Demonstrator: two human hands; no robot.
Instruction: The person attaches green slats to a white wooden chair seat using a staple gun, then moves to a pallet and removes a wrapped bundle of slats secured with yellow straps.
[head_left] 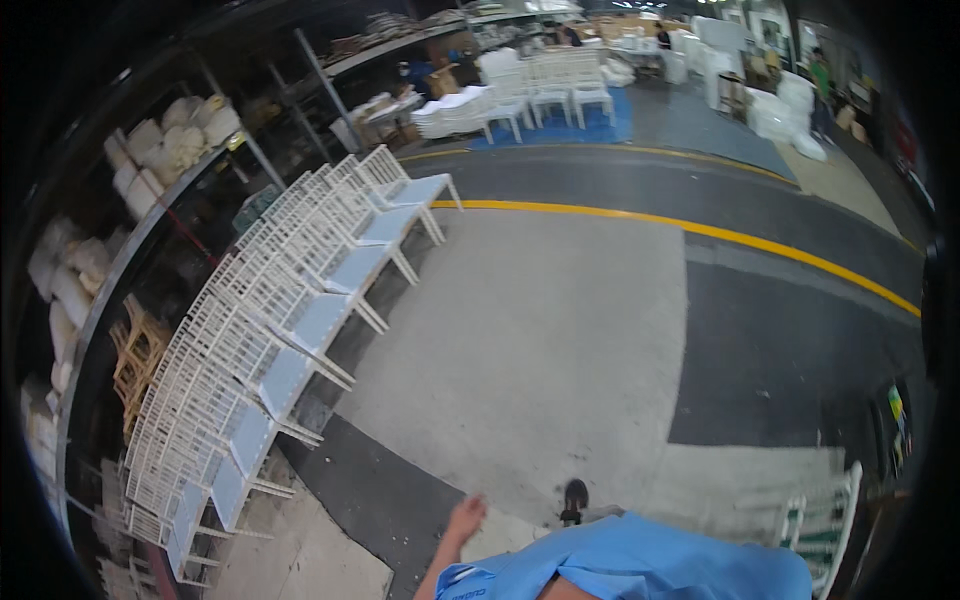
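Note:
My left hand (467,515) hangs low in front of my blue shirt, with nothing in it. Its fingers look loosely apart, though they are small and a little blurred. My right hand is out of sight. A long row of white spindle-back chairs (268,385) with pale blue seats runs along the left, well away from my hand. By the lower right of my body, a white slatted chair-like frame (850,525) with green behind its slats is partly hidden by my shirt; whether I touch it cannot be seen.
Metal shelving (150,215) with wrapped white goods stands behind the row, and wooden frames (138,355) lean there. A yellow line (600,210) crosses the grey floor. Farther off, more white chairs (560,80) stand on a blue mat (615,125); several people are around there.

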